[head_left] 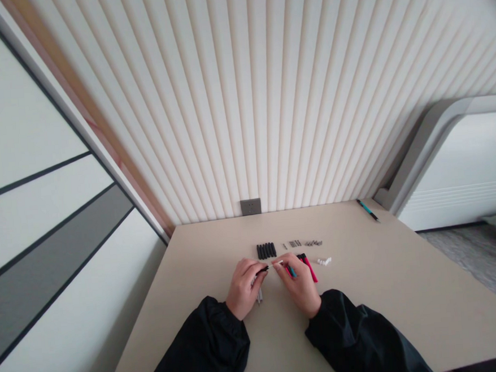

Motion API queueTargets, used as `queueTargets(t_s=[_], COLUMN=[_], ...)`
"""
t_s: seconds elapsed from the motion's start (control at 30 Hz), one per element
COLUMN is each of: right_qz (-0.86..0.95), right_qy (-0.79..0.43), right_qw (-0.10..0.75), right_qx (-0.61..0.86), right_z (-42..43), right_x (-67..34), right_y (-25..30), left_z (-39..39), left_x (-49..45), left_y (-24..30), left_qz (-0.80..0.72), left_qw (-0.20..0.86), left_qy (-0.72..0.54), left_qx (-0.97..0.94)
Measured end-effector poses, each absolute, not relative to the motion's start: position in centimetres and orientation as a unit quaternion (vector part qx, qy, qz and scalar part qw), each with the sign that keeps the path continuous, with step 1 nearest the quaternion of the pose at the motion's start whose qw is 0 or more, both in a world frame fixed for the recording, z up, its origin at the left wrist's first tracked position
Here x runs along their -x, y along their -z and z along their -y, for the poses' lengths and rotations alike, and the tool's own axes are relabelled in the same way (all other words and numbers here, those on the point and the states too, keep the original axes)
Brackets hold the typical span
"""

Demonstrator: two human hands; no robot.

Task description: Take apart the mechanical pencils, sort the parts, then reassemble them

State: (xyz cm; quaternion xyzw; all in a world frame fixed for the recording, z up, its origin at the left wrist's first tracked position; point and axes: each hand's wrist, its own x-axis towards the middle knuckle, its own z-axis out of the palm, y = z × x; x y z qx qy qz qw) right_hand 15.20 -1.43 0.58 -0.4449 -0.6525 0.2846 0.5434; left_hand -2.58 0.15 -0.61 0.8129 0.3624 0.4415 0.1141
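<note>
A pale ribbed wall rises behind a beige table point(386, 289), with a small grey wall plate point(250, 207) set just above the table's far edge and a white cabinet off to the right. Both arms in black sleeves reach onto the table, and the two hands meet near its middle. The left hand point(242, 288) is curled, its thumb and forefinger pinching a thin black pen part point(263, 269) that points toward the other hand. The right hand point(301, 287) is also curled, its fingertips pinching a slim white piece point(277, 262) whose end comes almost up against the black part; whether the two pieces touch is too small to tell. Under the left hand's fingers lie a few thin silver tubes point(259, 294), sticking out toward the body. Beneath the right hand's fingers a teal pen barrel point(292, 271) shows, and just beyond that hand lies a pink pen barrel point(310, 268). Just past both hands sits a row of black caps point(266, 250), side by side. To the right of those caps runs a line of small grey parts point(303, 243), and near the pink barrel rests a little heap of white bits point(324, 261). Well away from the hands, at the table's far right corner, lies a whole teal pen point(367, 210).
</note>
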Motion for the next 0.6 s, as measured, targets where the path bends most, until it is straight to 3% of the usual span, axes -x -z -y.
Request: queueTargets(t_s=[0.6], right_qz=[0.704], right_qy=[-0.248], right_qw=[0.521], right_qx=[0.414], right_z=[1.08], right_x=[-15.44], right_y=[-0.79], left_z=[0.15], left_x=[2.02], left_y=[-0.02], left_qz=[-0.361], left_qw=[0.106], left_qy=[-0.388], left_qx=[-0.842])
